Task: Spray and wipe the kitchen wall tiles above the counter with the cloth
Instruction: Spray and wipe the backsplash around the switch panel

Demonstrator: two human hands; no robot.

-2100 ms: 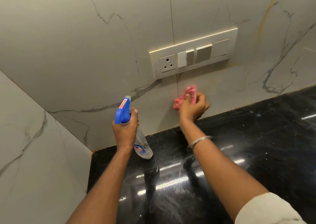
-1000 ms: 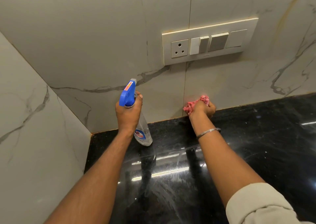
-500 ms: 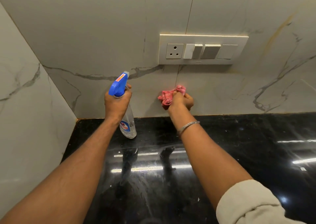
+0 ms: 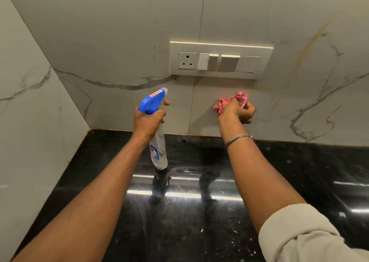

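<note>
My left hand (image 4: 148, 121) grips a clear spray bottle (image 4: 158, 151) with a blue trigger head (image 4: 151, 100), held above the counter and pointed at the wall; one finger rests at the trigger. My right hand (image 4: 238, 111) is closed around a crumpled pink cloth (image 4: 229, 101) and presses it against the grey marble-look wall tiles (image 4: 119, 41), just below the switch plate. Part of the cloth is hidden in my fist.
A cream switch plate (image 4: 220, 59) with a socket and switches is set in the wall above the cloth. A glossy black counter (image 4: 199, 211) runs below, smeared and speckled. A side wall (image 4: 30, 121) closes the corner on the left.
The cloth hand has slid along the lower tile, going down to the counter edge, then back up under the switch plate and a little to the right. The bottle hand stays put.
</note>
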